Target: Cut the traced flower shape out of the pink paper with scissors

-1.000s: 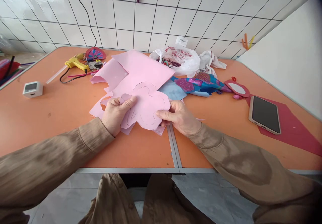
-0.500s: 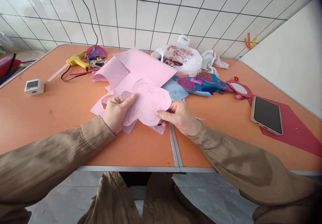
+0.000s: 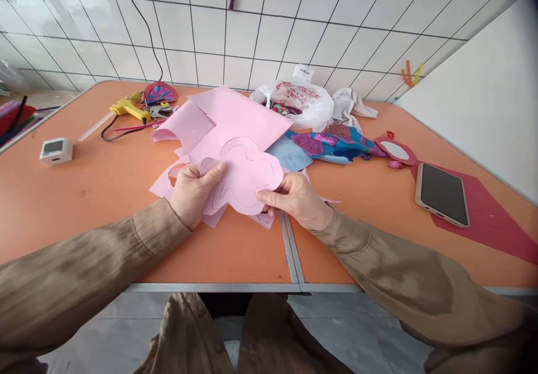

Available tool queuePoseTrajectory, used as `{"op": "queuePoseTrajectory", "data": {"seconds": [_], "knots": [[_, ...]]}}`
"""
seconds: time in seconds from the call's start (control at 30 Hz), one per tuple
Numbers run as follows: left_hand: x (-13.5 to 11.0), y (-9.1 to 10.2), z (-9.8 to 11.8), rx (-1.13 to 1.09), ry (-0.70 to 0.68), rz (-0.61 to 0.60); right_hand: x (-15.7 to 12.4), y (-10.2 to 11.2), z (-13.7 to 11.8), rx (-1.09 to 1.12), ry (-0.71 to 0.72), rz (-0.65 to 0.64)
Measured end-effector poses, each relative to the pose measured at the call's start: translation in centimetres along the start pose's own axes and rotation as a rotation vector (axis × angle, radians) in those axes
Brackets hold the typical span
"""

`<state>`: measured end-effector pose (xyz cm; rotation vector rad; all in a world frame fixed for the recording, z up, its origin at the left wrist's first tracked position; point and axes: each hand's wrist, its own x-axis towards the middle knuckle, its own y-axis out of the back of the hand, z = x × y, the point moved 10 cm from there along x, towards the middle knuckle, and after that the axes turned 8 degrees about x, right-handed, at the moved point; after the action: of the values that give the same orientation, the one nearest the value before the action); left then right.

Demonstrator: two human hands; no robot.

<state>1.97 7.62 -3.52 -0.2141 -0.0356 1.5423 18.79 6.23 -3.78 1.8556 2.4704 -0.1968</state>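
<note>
Far left: a white box (image 3: 56,151) stands on the orange table (image 3: 96,217). To its right lie a clear stick (image 3: 96,126), a yellow glue gun (image 3: 129,107) and a bunch of keys (image 3: 159,109).

Centre left: the left hand (image 3: 193,192) grips the left part of the pink paper cut-out (image 3: 246,178), thumb on the upper face, fingers mostly hidden. The paper curls up beside this thumb.

Centre: the cut-out is held between the two hands at the near side of a pile of larger pink sheets (image 3: 239,110), overlapping them in view. Whether it touches the pile cannot be told. A drawn line runs inside its rounded edge, leaving a margin of paper.

Centre right: the right hand (image 3: 297,199) pinches the right edge, thumb on top and fingers beneath. A dark item shows under these fingers; its identity cannot be told.

Change: compared with a second ago, the right hand sits slightly farther left, its thumb tip a little farther in over the paper. The left grip is unchanged. Judgement: the shift is a minor adjustment of hold; the work remains at handling the piece, supported on both sides.

Right: a white plastic bag (image 3: 317,105) stands at the far side, with blue patterned material (image 3: 328,141) nearer. Farther right, a phone (image 3: 442,194) rests partly on a red sheet (image 3: 490,208).
</note>
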Motion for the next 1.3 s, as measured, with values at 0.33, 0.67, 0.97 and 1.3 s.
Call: {"op": "queuePoseTrajectory", "data": {"seconds": [0.33, 0.67, 0.97, 1.3], "knots": [[0.06, 0.15, 0.04, -0.003, 0.003, 0.034, -0.11, -0.12, -0.12, -0.022, 0.002, -0.010], [0.03, 0.23, 0.02, 0.004, 0.008, 0.035, -0.01, -0.13, -0.11, 0.000, -0.006, 0.002], [0.00, 0.18, -0.04, 0.011, 0.001, 0.017, -0.02, -0.17, -0.07, -0.031, 0.015, -0.029], [0.05, -0.06, 0.48, 0.071, -0.026, 0.003, -0.05, 0.28, -0.27, 0.042, 0.025, -0.008]]}}
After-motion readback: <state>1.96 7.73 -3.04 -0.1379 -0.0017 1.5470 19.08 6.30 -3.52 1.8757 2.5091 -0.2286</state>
